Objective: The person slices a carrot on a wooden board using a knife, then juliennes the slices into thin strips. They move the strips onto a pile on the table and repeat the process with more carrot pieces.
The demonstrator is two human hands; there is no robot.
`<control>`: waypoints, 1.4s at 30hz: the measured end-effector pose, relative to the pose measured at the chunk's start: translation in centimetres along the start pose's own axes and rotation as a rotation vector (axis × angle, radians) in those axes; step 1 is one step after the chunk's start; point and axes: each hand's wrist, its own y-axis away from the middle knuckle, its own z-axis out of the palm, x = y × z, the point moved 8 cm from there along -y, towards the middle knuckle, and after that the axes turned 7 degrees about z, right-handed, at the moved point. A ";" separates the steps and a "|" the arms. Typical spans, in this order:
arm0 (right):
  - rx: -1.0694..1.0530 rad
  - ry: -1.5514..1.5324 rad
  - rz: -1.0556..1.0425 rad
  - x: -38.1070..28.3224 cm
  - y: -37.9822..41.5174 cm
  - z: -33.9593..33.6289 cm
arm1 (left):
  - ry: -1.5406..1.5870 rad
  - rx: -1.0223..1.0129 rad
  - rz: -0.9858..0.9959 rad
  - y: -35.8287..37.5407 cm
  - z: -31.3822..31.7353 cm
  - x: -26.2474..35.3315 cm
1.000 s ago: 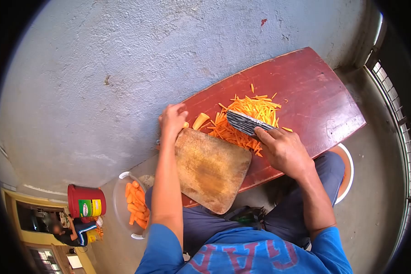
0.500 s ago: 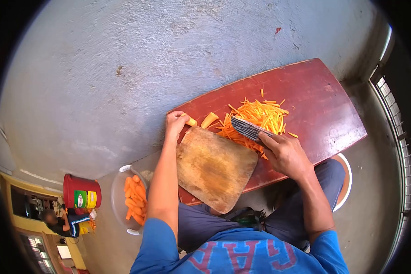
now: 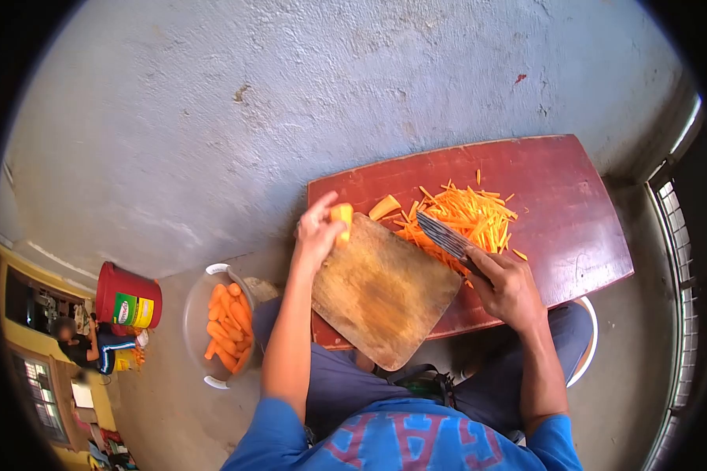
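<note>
Holding a carrot piece [image 3: 342, 223] over the corner of the cutting board [image 3: 385, 294], clamped between thumb and fingers of the left hand [image 3: 316, 235]; gripping a knife [image 3: 443, 235] in the closed right hand [image 3: 514, 289].
On the shirt [image 3: 408, 439]: "GA" legible, inverted; on the red bucket [image 3: 111, 286]: green-yellow label [image 3: 133, 310], too small to read. With both forearms reaching forward, blade above carrot strips [image 3: 473, 213] on the red table [image 3: 562, 196]. In the clear basin [image 3: 197, 314]: whole carrots [image 3: 232, 322].

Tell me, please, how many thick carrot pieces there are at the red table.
2: one piece in the left hand, near the cutting board, and another on the table, beside the shreds. More may be hidden under them.
</note>
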 end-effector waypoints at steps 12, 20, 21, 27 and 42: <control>-0.346 -0.148 0.129 -5.1 1.3 4.5 | -0.217 -0.039 0.328 16.2 4.5 6.8; -0.405 -0.250 0.277 -5.5 4.9 6.7 | -0.346 -0.048 0.624 19.2 7.1 7.6; -0.391 -0.261 0.289 -5.7 5.3 6.9 | -0.358 -0.034 0.662 19.6 7.1 7.6; -0.413 -0.233 0.388 -6.8 6.0 5.5 | -0.417 -0.011 0.827 20.3 7.4 7.8; -0.442 -0.328 0.400 -9.7 10.3 1.6 | -0.571 -0.086 0.816 20.4 8.4 7.5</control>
